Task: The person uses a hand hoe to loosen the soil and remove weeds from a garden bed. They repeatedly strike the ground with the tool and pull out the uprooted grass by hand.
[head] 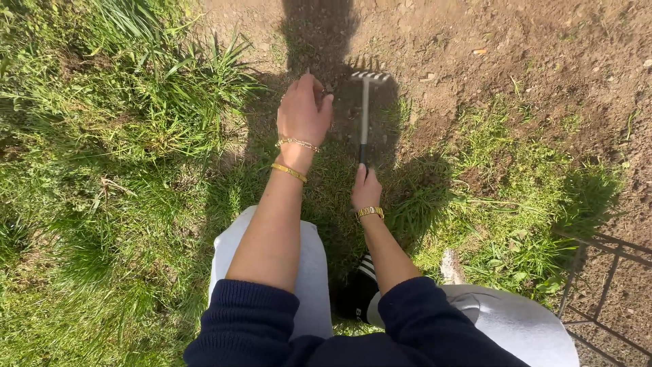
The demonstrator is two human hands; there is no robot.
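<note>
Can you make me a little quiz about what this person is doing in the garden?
1. True or false: the right hand grips the small rake by its handle.
2. What does the left hand reach toward: A) tall grass, B) shaded soil, C) the metal frame?
3. On which wrists are gold bracelets worn?

Key:
1. True.
2. B.
3. Both; two on the left, one on the right.

**Hard sunlight, deep shadow down the middle**

Strong daylight comes from behind the person, throwing a dark body shadow [326, 136] forward across grass [102, 170] and soil [543, 54]. Sunlit grass at left is bright, nearly washed out. Focus is sharp at centre; the edges bow slightly from a wide lens. A metal frame [604, 272] casts thin shadows.
</note>
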